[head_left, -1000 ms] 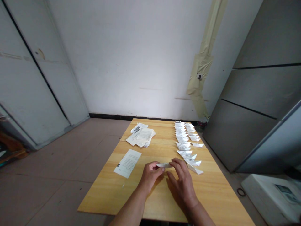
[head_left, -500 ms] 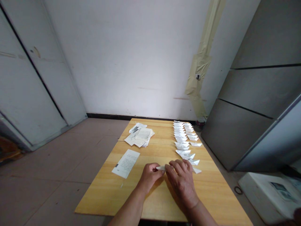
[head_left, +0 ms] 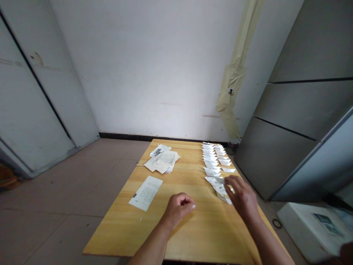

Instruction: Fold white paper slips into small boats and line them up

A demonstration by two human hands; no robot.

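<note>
My right hand [head_left: 240,193] is over the near end of the rows of folded paper boats [head_left: 211,162]. Its thumb and fingers pinch the edge of a small paper boat [head_left: 220,180], partly covered by the fingertips. Above the front half of the wooden table [head_left: 204,235], my left hand [head_left: 179,208] is curled with thumb and fingertips together and nothing visible between them. To its left lies a flat printed paper sheet [head_left: 146,193].
A loose pile of printed sheets [head_left: 163,160] lies at the table's far left. Beyond the table is a white wall [head_left: 154,73]. Grey panels [head_left: 292,129] stand to the right, with a white box [head_left: 309,228] on the floor.
Both hands were together on a folded paper at the table's middle. My right hand has carried it right to the row of boats; my left hand has let go and stays in place.
</note>
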